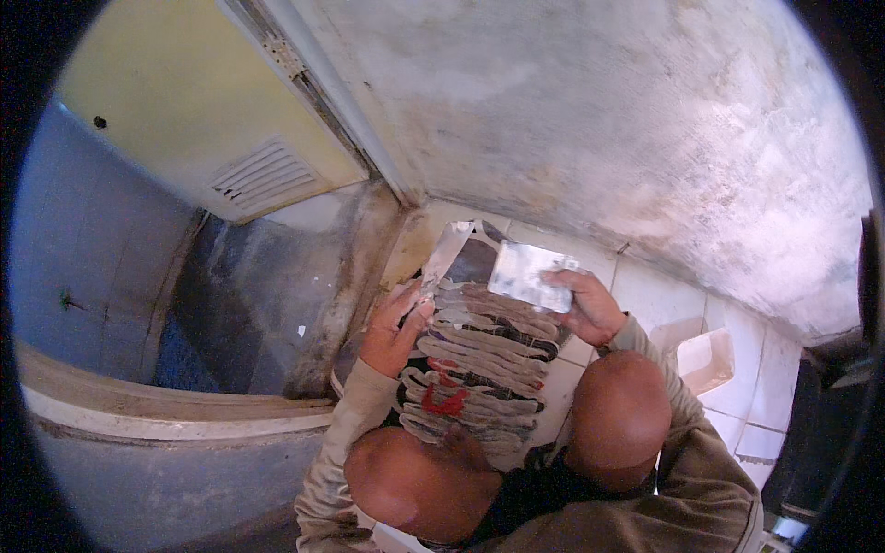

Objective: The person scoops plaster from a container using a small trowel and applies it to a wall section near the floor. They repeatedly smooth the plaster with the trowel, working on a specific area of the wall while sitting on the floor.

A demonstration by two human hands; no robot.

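Above a ridged mat [484,350] near a tray [706,359], fingers [567,280] pinch strip [449,247] and plate [523,270].

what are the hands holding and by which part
The left hand holds a narrow, flat, pale-grey strip-like tool by its lower end; the right hand holds a shiny, silvery rectangular plate by its right side.

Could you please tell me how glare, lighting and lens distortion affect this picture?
Head view: bright glare on the silvery plate in the right hand; the wall pale and washed out at right; the dark floor at left dim; the ledge at lower left curved by the fisheye lens; black corners around.
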